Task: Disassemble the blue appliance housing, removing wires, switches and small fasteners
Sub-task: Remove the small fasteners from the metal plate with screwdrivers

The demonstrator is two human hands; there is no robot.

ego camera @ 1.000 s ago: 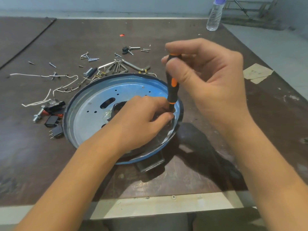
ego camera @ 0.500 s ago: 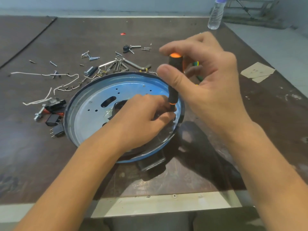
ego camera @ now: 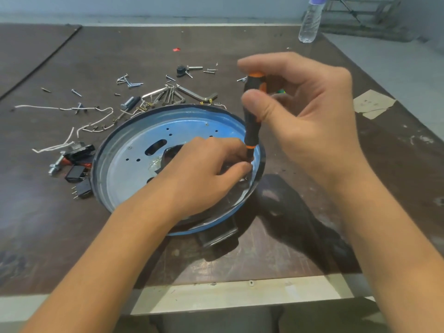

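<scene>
Hands [ego camera: 305,116] crowd housing [ego camera: 134,164]; screws [ego camera: 129,81] behind.

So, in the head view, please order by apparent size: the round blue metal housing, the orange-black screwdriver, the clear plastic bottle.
1. Round blue metal housing.
2. Orange-black screwdriver.
3. Clear plastic bottle, though it stands farther away and is cut off, so 2 and 3 are unsure.

I read this as a workshop: a scuffed dark wooden workbench [ego camera: 312,241] with a pale bare edge, loose screws [ego camera: 129,81] at eleven o'clock, a ring of hex keys [ego camera: 177,93] at twelve, cut white wires [ego camera: 79,121] at ten, and a bare concrete floor [ego camera: 408,61] at two.
</scene>
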